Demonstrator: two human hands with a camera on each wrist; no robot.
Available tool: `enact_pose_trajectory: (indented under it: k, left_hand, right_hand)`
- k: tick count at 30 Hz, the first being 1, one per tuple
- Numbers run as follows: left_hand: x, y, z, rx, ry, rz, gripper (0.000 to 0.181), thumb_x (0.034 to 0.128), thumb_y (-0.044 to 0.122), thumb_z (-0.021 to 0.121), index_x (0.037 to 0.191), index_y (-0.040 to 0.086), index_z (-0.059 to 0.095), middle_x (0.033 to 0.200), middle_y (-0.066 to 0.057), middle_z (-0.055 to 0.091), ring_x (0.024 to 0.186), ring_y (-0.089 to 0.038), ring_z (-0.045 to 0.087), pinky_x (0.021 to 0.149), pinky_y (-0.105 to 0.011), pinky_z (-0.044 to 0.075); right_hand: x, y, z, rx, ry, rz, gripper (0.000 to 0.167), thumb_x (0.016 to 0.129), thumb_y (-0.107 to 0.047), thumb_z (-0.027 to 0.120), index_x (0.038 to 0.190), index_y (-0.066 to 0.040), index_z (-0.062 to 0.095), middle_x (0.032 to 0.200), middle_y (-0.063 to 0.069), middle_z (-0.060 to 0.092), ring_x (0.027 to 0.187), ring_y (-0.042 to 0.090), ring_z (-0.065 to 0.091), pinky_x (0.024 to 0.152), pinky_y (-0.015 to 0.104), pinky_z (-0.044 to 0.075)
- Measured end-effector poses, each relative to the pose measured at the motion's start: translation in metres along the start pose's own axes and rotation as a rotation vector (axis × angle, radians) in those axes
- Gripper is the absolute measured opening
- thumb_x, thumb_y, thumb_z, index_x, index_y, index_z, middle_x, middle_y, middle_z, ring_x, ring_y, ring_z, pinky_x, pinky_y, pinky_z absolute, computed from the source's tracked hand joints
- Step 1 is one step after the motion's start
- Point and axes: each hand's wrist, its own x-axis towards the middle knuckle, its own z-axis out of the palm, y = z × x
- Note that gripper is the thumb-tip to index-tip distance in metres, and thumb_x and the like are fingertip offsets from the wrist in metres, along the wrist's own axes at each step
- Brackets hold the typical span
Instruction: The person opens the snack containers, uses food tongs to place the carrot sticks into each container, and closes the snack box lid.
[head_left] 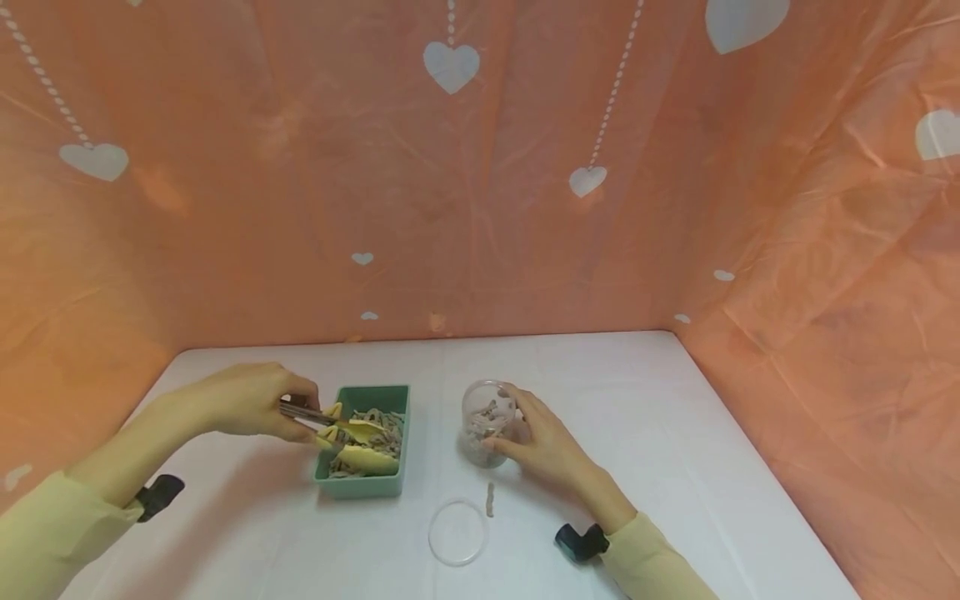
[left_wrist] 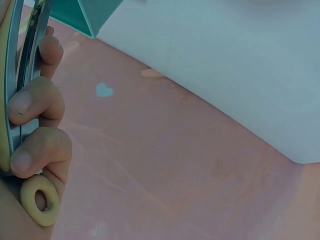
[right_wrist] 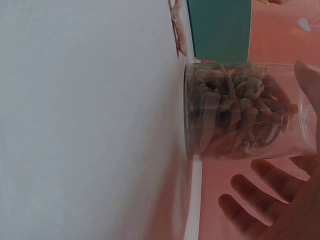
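My left hand [head_left: 251,400] grips metal-handled tongs [head_left: 367,460] whose yellow, wide tips are apart inside a green rectangular box [head_left: 363,487]. Between and around the tips lie many greyish-brown dried strips [head_left: 387,419]. In the left wrist view the fingers [left_wrist: 40,102] curl round the tongs' handles, and a yellow ring end [left_wrist: 39,210] shows below them. My right hand [head_left: 551,442] holds a clear jar [right_wrist: 240,112] near its rim, thumb on one side and fingers on the other. The jar stands upright on the table, partly filled with similar strips.
A clear round lid or ring [head_left: 457,564] lies flat on the white table [head_left: 600,392], in front of the jar. One loose strip [head_left: 490,500] lies beside it. An orange curtain with pale hearts [head_left: 420,208] encloses the table's back and sides.
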Motion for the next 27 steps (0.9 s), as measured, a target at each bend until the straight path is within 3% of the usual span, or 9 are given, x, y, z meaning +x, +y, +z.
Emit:
enact_pose_trajectory:
  k: [18, 27]
  left_hand:
    - [-0.013, -0.004, 0.006, 0.003, 0.054, -0.005, 0.022, 0.0828, 0.05, 0.083, 0.093, 0.034, 0.072, 0.079, 0.024, 0.061, 0.071, 0.002, 0.052, 0.062, -0.031, 0.042]
    - [-0.023, -0.005, 0.011, -0.017, 0.103, -0.039, 0.021, 0.083, 0.049, 0.083, 0.095, 0.035, 0.073, 0.079, 0.025, 0.061, 0.071, 0.001, 0.052, 0.063, -0.031, 0.043]
  right_hand:
    - [-0.001, 0.001, -0.001, -0.003, -0.007, -0.002, 0.087, 0.09, -0.05, 0.079, 0.16, -0.018, 0.038, 0.158, 0.008, 0.046, 0.148, 0.032, 0.041, 0.116, 0.058, 0.034]
    - [-0.001, 0.0, -0.002, -0.006, -0.024, 0.027, 0.09, 0.09, -0.051, 0.079, 0.162, -0.019, 0.035, 0.16, 0.007, 0.044, 0.15, 0.03, 0.038, 0.118, 0.057, 0.032]
